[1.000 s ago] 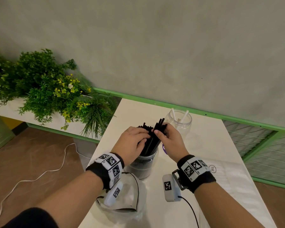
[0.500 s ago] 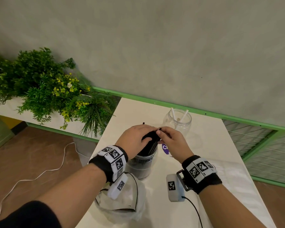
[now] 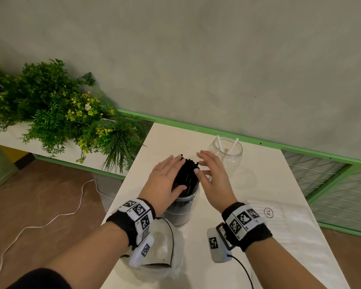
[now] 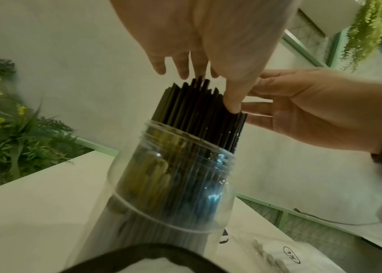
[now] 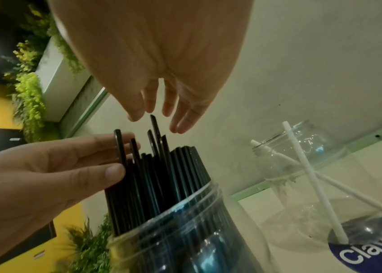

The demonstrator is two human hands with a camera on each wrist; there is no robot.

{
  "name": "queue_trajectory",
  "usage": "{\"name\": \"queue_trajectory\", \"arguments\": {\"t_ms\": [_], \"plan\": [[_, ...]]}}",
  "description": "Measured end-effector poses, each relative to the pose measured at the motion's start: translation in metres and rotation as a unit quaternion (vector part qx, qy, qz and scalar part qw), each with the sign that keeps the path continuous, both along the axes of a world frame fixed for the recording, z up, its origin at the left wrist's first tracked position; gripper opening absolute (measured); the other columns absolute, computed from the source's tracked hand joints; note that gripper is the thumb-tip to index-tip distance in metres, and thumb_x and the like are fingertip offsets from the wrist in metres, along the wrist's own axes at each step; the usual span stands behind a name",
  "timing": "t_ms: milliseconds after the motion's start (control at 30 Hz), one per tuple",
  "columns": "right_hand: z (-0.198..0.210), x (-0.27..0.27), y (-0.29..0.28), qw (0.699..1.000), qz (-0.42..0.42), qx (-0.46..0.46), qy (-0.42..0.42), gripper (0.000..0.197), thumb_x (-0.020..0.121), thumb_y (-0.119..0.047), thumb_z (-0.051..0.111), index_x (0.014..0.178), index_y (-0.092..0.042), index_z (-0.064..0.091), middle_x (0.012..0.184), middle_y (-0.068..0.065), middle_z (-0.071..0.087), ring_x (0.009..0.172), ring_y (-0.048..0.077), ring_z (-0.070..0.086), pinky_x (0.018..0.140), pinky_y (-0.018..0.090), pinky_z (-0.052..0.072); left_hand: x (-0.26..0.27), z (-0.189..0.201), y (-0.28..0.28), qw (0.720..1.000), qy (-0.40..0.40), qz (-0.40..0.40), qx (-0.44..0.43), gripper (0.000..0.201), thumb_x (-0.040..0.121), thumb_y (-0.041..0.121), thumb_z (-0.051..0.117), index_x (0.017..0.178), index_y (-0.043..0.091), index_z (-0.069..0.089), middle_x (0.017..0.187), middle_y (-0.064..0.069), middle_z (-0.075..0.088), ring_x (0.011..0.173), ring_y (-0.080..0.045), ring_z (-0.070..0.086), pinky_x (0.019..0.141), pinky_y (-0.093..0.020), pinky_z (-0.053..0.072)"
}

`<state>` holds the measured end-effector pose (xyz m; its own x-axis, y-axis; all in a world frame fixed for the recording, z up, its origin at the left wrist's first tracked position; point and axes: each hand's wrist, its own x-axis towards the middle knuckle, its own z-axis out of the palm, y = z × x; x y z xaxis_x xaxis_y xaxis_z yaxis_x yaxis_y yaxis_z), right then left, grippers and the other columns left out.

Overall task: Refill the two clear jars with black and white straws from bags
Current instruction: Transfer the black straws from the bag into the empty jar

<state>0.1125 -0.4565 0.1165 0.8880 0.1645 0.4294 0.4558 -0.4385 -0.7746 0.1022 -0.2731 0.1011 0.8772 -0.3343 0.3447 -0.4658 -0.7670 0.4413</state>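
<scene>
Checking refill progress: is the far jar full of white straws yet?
No, nearly empty. The far jar holds only two white straws, crossed inside.

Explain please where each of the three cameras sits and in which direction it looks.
Head: on the head, looking down at the table; both forearms, left hand, right hand.
Left wrist: under the left palm, looking along the fingers at the black straws; right hand opposite.
Right wrist: under the right palm, facing the straws; left hand opposite.
Shared: all show the straw jar.
</scene>
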Motion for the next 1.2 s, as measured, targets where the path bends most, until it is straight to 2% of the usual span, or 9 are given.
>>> {"name": "queue_trajectory", "arguments": {"t_ms": [167,400,500,567,633,833,1000,1100,1200], "plan": [[-0.008,-0.004,0.010,0.998,0.013,-0.040,-0.054,0.025,0.092,-0.003,0.057,0.111,-0.014,0.068,0.108,-0.006,0.065,0.101,0.003,0.060,0.092,0.030,0.050,-0.006,-0.012,0.018,1.000,0.010,0.001,-0.001,0.061,0.090,0.045,0.044,0.144,0.019,0.037,0.151,0.003,0.036,0.139,-0.016,0.031,0.115,-0.038,0.029],[-0.014,-0.010,0.026,0.983,0.031,-0.141,-0.112,0.033,0.097,-0.022,0.050,0.125,-0.009,0.061,0.129,0.002,0.059,0.121,0.011,0.049,0.108,0.023,0.036,-0.011,-0.019,0.031,0.998,0.012,0.015,0.054,0.063,0.089,0.048,0.028,0.146,0.020,0.034,0.154,0.006,0.028,0.142,-0.015,0.025,0.113,-0.040,0.031],[-0.022,-0.011,0.024,0.956,0.051,-0.235,-0.167,0.035,0.095,-0.009,0.052,0.129,-0.001,0.056,0.141,0.008,0.050,0.128,0.014,0.045,0.113,0.016,0.026,-0.012,-0.019,0.033,0.995,0.014,0.015,0.097,0.062,0.092,0.045,0.024,0.149,0.021,0.023,0.158,0.007,0.018,0.145,-0.013,0.018,0.115,-0.039,0.026],[-0.033,-0.011,0.020,0.931,0.057,-0.305,-0.191,0.039,0.092,-0.004,0.055,0.131,-0.001,0.053,0.141,0.011,0.050,0.131,0.020,0.045,0.113,0.024,0.029,-0.014,-0.022,0.033,0.992,0.036,0.005,0.124,0.065,0.090,0.047,0.016,0.151,0.025,0.015,0.158,0.012,0.006,0.146,-0.011,0.013,0.117,-0.040,0.022],[-0.037,-0.011,0.015,0.918,0.053,-0.348,-0.185,0.041,0.095,-0.012,0.048,0.135,-0.006,0.050,0.144,0.008,0.047,0.138,0.022,0.036,0.114,0.035,0.027,-0.014,-0.024,0.034,0.988,0.053,0.006,0.145,0.067,0.088,0.049,0.007,0.151,0.029,0.005,0.156,0.017,-0.006,0.146,-0.007,0.007,0.119,-0.038,0.016],[-0.034,-0.012,0.015,0.914,0.056,-0.389,-0.103,0.061,0.098,-0.042,0.032,0.151,-0.014,0.021,0.161,-0.001,0.011,0.148,0.009,0.003,0.120,0.032,0.007,-0.015,-0.024,0.035,0.993,0.052,0.017,0.102,0.067,0.089,0.051,0.011,0.151,0.028,-0.003,0.158,0.016,-0.005,0.145,-0.003,-0.002,0.119,-0.035,0.015],[-0.015,0.010,0.030,0.912,0.018,-0.395,-0.110,0.073,0.094,-0.058,0.034,0.150,-0.010,0.025,0.160,0.006,0.018,0.147,0.022,0.012,0.120,0.040,0.012,-0.018,-0.023,0.034,0.996,0.062,0.049,0.038,0.076,0.085,0.055,0.012,0.151,0.021,-0.002,0.158,0.010,-0.008,0.144,-0.002,-0.003,0.117,-0.026,0.010],[0.002,0.031,0.042,0.897,0.015,-0.442,-0.012,0.087,0.090,-0.070,0.026,0.153,-0.012,0.012,0.161,0.006,0.007,0.149,0.021,0.003,0.121,0.039,0.006,-0.017,-0.025,0.037,0.995,0.080,0.057,0.028,0.077,0.084,0.055,0.014,0.151,0.020,0.001,0.159,0.008,-0.005,0.146,-0.006,0.001,0.119,-0.030,0.012],[0.005,0.041,0.050,0.884,0.031,-0.461,0.069,0.086,0.090,-0.071,0.029,0.152,-0.012,0.017,0.159,0.007,0.019,0.147,0.022,0.013,0.120,0.037,0.013,-0.017,-0.026,0.042,0.991,0.110,0.069,0.016,0.078,0.084,0.055,0.019,0.151,0.020,0.001,0.160,0.007,0.000,0.146,-0.007,0.003,0.120,-0.030,0.012]]}}
